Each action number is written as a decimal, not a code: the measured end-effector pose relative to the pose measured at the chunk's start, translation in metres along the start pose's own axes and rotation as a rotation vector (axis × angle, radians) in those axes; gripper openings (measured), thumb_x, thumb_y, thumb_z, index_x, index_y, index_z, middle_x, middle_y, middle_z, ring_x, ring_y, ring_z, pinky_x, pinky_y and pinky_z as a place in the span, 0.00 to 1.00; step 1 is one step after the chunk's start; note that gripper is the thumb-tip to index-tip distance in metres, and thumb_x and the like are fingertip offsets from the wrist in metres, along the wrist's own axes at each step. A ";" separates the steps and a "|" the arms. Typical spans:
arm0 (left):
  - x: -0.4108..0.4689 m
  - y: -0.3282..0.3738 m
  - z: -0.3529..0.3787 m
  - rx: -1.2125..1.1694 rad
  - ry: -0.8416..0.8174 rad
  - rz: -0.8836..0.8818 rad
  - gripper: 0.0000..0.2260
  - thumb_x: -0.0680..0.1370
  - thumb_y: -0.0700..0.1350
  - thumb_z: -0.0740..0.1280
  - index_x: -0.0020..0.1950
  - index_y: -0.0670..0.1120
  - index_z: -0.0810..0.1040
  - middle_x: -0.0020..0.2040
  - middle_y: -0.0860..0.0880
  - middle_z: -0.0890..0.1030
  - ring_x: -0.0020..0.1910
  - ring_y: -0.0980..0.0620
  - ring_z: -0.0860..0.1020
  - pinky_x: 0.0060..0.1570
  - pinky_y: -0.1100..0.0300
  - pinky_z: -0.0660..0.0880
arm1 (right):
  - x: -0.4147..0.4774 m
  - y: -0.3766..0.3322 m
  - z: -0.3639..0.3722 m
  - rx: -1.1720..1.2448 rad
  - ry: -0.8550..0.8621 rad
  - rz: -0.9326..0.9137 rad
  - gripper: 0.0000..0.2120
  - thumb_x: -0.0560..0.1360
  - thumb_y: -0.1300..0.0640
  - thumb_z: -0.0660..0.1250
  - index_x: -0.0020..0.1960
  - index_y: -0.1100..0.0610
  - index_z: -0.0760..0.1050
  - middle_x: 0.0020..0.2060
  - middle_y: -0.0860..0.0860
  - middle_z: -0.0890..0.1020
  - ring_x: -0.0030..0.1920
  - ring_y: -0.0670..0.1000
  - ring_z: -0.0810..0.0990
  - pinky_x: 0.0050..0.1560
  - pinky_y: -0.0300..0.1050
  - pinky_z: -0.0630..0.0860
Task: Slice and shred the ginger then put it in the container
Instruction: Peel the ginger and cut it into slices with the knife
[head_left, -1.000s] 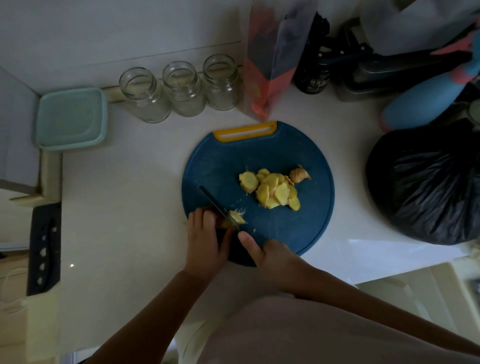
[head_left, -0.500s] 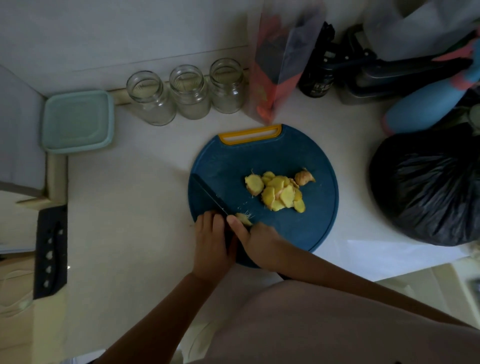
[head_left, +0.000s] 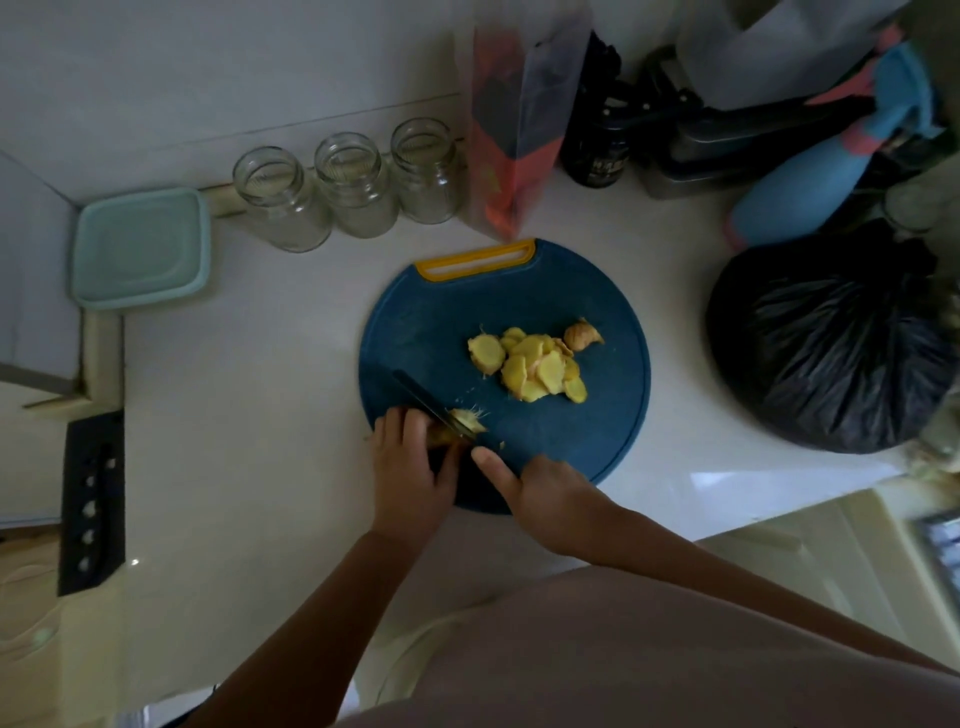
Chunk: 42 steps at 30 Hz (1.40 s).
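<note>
On the round blue board (head_left: 597, 441), at its lower-left edge, the left hand (head_left: 408, 467) pins a fibrous ginger piece (head_left: 467, 418) under curled fingers. The right hand (head_left: 550, 493) grips the dark knife (head_left: 415, 395), one finger straight. Smooth yellow slices (head_left: 530, 366) lie heaped mid-board.

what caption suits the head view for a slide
Left hand steadies a ginger piece, right hand holds the knife, slices piled on the blue cutting board.

Brightness: dim, murky, bluish.
Source: pale bright patch on counter (head_left: 737, 483), right side.
Glare: tiny glint, counter's left edge.
Focus: ginger slices (head_left: 530, 364) clearest; edges soft, bowed by wide lens.
</note>
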<state>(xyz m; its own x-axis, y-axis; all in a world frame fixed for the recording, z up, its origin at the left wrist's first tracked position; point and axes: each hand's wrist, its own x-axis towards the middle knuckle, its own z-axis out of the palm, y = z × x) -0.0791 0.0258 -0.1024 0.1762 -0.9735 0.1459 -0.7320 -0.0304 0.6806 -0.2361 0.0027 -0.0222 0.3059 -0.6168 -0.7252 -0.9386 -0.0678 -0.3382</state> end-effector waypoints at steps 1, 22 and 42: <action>0.001 0.000 0.000 -0.003 0.000 0.007 0.12 0.72 0.52 0.62 0.49 0.44 0.69 0.46 0.43 0.73 0.45 0.49 0.67 0.44 0.60 0.60 | 0.001 -0.001 0.003 -0.068 0.011 -0.022 0.35 0.81 0.38 0.44 0.65 0.70 0.64 0.40 0.58 0.74 0.35 0.50 0.68 0.45 0.46 0.71; 0.003 -0.006 0.001 -0.049 -0.024 0.047 0.07 0.70 0.45 0.60 0.45 0.47 0.63 0.41 0.41 0.73 0.42 0.51 0.65 0.40 0.65 0.55 | 0.047 -0.032 -0.010 -0.022 0.007 -0.094 0.30 0.84 0.58 0.50 0.79 0.51 0.35 0.56 0.65 0.72 0.44 0.57 0.73 0.43 0.48 0.70; 0.002 -0.001 0.001 0.016 0.010 0.012 0.16 0.73 0.50 0.62 0.50 0.38 0.74 0.46 0.42 0.75 0.46 0.49 0.68 0.45 0.59 0.63 | 0.008 0.003 0.008 0.171 -0.010 0.130 0.32 0.82 0.40 0.45 0.72 0.65 0.60 0.37 0.55 0.68 0.44 0.51 0.71 0.44 0.44 0.69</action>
<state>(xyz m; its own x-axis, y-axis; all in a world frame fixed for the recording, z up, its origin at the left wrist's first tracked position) -0.0785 0.0239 -0.1039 0.1741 -0.9715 0.1611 -0.7445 -0.0228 0.6672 -0.2351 0.0039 -0.0335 0.1864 -0.6038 -0.7750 -0.9299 0.1462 -0.3376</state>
